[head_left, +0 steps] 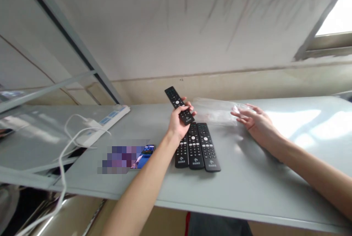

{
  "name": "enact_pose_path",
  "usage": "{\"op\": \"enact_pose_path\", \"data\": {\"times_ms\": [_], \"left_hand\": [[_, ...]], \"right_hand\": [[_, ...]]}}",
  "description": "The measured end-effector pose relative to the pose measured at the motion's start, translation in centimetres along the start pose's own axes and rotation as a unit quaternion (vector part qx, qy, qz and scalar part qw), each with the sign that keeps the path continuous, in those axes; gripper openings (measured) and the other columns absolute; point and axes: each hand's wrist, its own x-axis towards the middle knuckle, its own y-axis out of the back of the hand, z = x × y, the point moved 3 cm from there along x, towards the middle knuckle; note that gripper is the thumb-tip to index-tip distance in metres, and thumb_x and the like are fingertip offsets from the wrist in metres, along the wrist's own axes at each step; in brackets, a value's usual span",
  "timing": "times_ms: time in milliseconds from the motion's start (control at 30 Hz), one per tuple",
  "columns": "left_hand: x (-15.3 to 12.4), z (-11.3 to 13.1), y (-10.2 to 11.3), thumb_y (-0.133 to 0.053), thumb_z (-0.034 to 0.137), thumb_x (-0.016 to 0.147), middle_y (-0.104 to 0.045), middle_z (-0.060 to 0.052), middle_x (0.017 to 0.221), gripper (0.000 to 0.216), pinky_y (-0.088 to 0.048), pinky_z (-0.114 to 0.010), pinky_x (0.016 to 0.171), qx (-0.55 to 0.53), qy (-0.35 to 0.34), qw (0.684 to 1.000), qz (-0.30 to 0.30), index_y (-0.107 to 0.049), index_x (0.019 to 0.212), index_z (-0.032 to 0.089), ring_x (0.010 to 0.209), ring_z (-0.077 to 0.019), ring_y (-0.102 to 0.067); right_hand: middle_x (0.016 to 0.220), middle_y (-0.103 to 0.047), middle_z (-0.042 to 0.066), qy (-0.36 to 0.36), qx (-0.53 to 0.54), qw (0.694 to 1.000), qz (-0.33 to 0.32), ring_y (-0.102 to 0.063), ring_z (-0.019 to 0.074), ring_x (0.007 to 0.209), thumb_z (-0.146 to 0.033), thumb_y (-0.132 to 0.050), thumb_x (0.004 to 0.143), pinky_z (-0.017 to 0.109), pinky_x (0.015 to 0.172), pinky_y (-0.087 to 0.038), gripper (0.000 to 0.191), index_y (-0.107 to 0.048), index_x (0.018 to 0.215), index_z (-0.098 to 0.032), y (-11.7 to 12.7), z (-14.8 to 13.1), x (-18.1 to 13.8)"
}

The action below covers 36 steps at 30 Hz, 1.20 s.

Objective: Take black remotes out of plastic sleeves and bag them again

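My left hand (pixel 179 118) is closed around a black remote control (pixel 177 102), its thumb across the buttons and the remote tilted up and to the left. Below that hand three more black remotes lie side by side on the table: a left one (pixel 182 157), partly hidden by my wrist, a middle one (pixel 195 150) and a right one (pixel 209 150). A clear plastic bag (pixel 213 111) lies flat behind them. At its right end, my right hand (pixel 254 120) has its fingers stretched apart, the fingertips at the plastic. Whether they touch it is hard to make out.
A phone (pixel 144 157) with a lit screen lies left of my left forearm, beside a pixelated patch. Further left are a white power strip (pixel 106 124) and a white cable (pixel 62 162) running over the table's edge. A wall (pixel 176 45) rises behind the grey table (pixel 247 188).
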Motion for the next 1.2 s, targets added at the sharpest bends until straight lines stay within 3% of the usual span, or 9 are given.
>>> {"op": "enact_pose_path", "data": {"times_ms": [133, 233, 367, 467, 633, 867, 1067, 1200], "left_hand": [[0.2, 0.1, 0.1, -0.066, 0.008, 0.073, -0.069, -0.001, 0.083, 0.028, -0.054, -0.025, 0.069, -0.012, 0.004, 1.0, 0.023, -0.067, 0.099, 0.019, 0.07, -0.0112, -0.064], [0.0, 0.1, -0.1, -0.064, 0.01, 0.077, -0.074, -0.002, 0.086, 0.024, -0.059, -0.027, 0.077, -0.006, 0.014, 0.999, 0.045, -0.069, 0.099, 0.019, 0.076, -0.0136, -0.07], [-0.3, -0.1, -0.4, -0.061, 0.009, 0.081, -0.081, -0.008, 0.1, 0.018, -0.058, -0.034, 0.104, -0.019, 0.019, 0.998, 0.063, -0.069, 0.094, 0.019, 0.107, -0.02, -0.076], [-0.2, -0.4, -0.3, -0.061, 0.008, 0.082, -0.081, -0.011, 0.108, 0.016, -0.054, -0.038, 0.114, -0.03, 0.035, 0.997, 0.063, -0.067, 0.091, 0.019, 0.126, -0.0236, -0.072], [-0.1, -0.4, 0.0, -0.061, 0.007, 0.083, -0.08, -0.011, 0.118, 0.018, -0.053, -0.047, 0.116, -0.022, 0.037, 0.997, 0.067, -0.066, 0.094, 0.019, 0.137, -0.0256, -0.065], [-0.5, -0.4, -0.4, -0.061, 0.009, 0.084, -0.077, -0.012, 0.131, 0.015, -0.053, -0.05, 0.115, -0.012, 0.041, 0.999, 0.014, -0.065, 0.094, 0.019, 0.144, -0.0273, -0.06], [-0.6, -0.5, -0.6, -0.06, 0.008, 0.084, -0.072, -0.01, 0.142, 0.017, -0.054, -0.04, 0.112, 0.009, 0.037, 0.999, -0.008, -0.067, 0.096, 0.019, 0.147, -0.025, -0.057], [-0.5, -0.4, -0.5, -0.06, 0.009, 0.083, -0.071, -0.008, 0.145, 0.017, -0.053, -0.041, 0.112, 0.02, 0.048, 0.999, 0.006, -0.067, 0.094, 0.02, 0.149, -0.025, -0.055]], "right_hand": [[0.103, -0.08, 0.003, 0.005, 0.004, 1.0, -0.019, -0.081, 0.0192, 0.087, -0.025, -0.093, 0.069, 0.023, 0.064, -0.064, 0.057, -0.059, 0.114, -0.028, -0.2, 0.0, -0.1], [0.107, -0.081, 0.005, -0.001, -0.034, 0.998, -0.052, -0.081, 0.0221, 0.091, -0.031, -0.093, 0.074, 0.028, 0.068, -0.066, 0.056, -0.057, 0.117, -0.029, -0.3, 0.3, -0.3], [0.112, -0.08, 0.01, -0.028, -0.12, 0.986, -0.112, -0.081, 0.0268, 0.089, -0.04, -0.089, 0.08, 0.043, 0.081, -0.069, 0.058, -0.056, 0.126, -0.028, -0.5, 1.0, -0.5], [0.107, -0.079, 0.011, -0.025, -0.157, 0.979, -0.126, -0.081, 0.0273, 0.084, -0.045, -0.088, 0.081, 0.048, 0.089, -0.069, 0.067, -0.052, 0.134, -0.026, -0.6, 1.2, -0.7], [0.104, -0.079, 0.01, 0.034, -0.201, 0.972, -0.117, -0.082, 0.028, 0.08, -0.052, -0.086, 0.084, 0.05, 0.084, -0.069, 0.076, -0.047, 0.143, -0.025, -0.5, 0.5, -1.0], [0.096, -0.08, 0.008, 0.087, -0.191, 0.975, -0.075, -0.081, 0.026, 0.074, -0.054, -0.088, 0.081, 0.046, 0.077, -0.07, 0.071, -0.054, 0.136, -0.025, 0.0, 0.7, -0.1], [0.09, -0.079, 0.006, 0.079, -0.178, 0.979, -0.067, -0.081, 0.0276, 0.076, -0.051, -0.09, 0.08, 0.048, 0.08, -0.071, 0.068, -0.054, 0.132, -0.025, 0.0, 1.1, -0.1], [0.104, -0.081, 0.009, 0.061, -0.177, 0.979, -0.08, -0.082, 0.027, 0.079, -0.051, -0.089, 0.082, 0.049, 0.083, -0.07, 0.071, -0.05, 0.135, -0.027, -0.2, 0.9, -0.5]]}}
